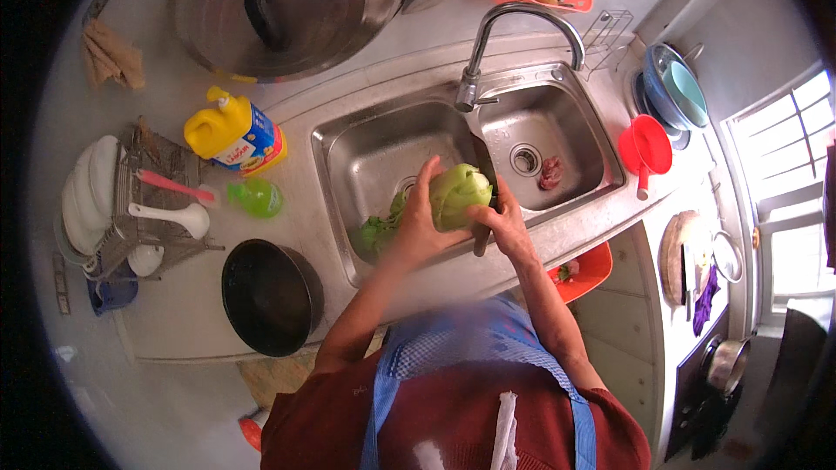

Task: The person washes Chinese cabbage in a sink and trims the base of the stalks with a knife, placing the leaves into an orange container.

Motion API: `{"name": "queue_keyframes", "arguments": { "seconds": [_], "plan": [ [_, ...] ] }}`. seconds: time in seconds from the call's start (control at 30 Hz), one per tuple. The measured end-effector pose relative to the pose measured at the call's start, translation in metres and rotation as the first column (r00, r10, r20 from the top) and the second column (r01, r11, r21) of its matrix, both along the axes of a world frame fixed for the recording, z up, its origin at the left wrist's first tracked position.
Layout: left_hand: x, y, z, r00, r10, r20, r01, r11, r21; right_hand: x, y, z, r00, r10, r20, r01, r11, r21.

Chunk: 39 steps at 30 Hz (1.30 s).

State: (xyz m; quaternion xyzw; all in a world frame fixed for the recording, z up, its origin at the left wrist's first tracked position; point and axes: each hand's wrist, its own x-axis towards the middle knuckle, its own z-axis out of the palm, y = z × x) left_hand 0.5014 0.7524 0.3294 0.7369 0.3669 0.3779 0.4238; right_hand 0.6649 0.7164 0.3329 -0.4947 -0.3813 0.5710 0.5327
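Note:
My left hand [418, 225] holds a pale green, bulbous vegetable [454, 199], perhaps a kohlrabi or a mustard stem, over the front of the double sink's left basin [385, 143]. Gripped in my right hand [513, 228] is a dark-bladed knife [482, 153], set against the vegetable's right side. My right thumb presses on the vegetable. The fingers partly hide the knife, so its handle is not clear. Green leaves [379, 232] lie in the left basin beneath my left hand. A piece of raw meat [550, 173] rests near the drain in the right basin [509, 124].
A chrome faucet [477, 59] arches behind the sink. To the left stand a black pot [271, 297], a green soap bottle [258, 197], a yellow detergent jug [235, 134] and a dish rack [147, 202]. A red dipper [645, 143] sits right; an orange bin [588, 277] is below the counter edge.

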Motion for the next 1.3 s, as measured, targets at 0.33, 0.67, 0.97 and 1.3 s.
{"name": "queue_keyframes", "arguments": {
  "seconds": [0.33, 0.67, 0.97, 1.3],
  "plan": [
    [-0.030, 0.022, 0.001, 0.958, -0.080, 0.276, 0.193, 0.892, -0.410, 0.012, 0.015, -0.021, 0.937, 0.195, -0.289, -0.215, 0.976, -0.042],
    [-0.076, 0.067, -0.020, 0.883, 0.147, 0.445, 0.102, 0.867, -0.488, 0.031, 0.026, -0.048, 0.927, 0.159, -0.339, -0.167, 0.986, 0.006],
    [-0.092, 0.078, -0.013, 0.679, 0.503, 0.535, -0.131, 0.800, -0.586, 0.037, 0.050, -0.133, 0.794, 0.136, 0.592, -0.149, 0.989, -0.027],
    [-0.118, 0.073, -0.017, 0.508, 0.623, 0.595, -0.306, 0.776, -0.552, -0.003, 0.019, -0.082, 0.798, 0.289, -0.529, -0.424, 0.893, -0.151]
  ]
}}
